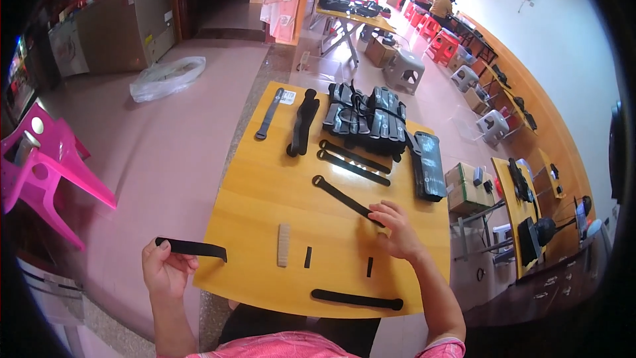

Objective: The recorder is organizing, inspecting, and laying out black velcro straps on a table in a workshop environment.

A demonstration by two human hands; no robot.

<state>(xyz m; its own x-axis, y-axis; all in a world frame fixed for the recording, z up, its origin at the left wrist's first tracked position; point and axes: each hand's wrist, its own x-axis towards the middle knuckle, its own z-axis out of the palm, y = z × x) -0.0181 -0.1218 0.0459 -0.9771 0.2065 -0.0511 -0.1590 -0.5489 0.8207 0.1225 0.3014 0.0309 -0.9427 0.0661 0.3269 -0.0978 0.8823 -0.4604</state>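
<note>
Work looks partway along: bundled straps (389, 122) sit stacked at the table's (255, 205) far side, loose straps (358, 299) nearer. The left hand (167, 268) pinches a flat black strap (195, 248) by one end, over the table's left edge; the right hand (397, 232) meets a ring-ended strap (344, 198), its grip unclear.

I saw a bare lane down the left of the table (252, 199), between the left hand (165, 268) and a long black bundle (303, 122) farther off. A strap heap (371, 119) and flat pack (429, 166) blocked the far right; a slanting strap (341, 195) reached the right hand (399, 232). Gaps separated the beige block (283, 245) and two short strips (307, 257) nearer.
</note>
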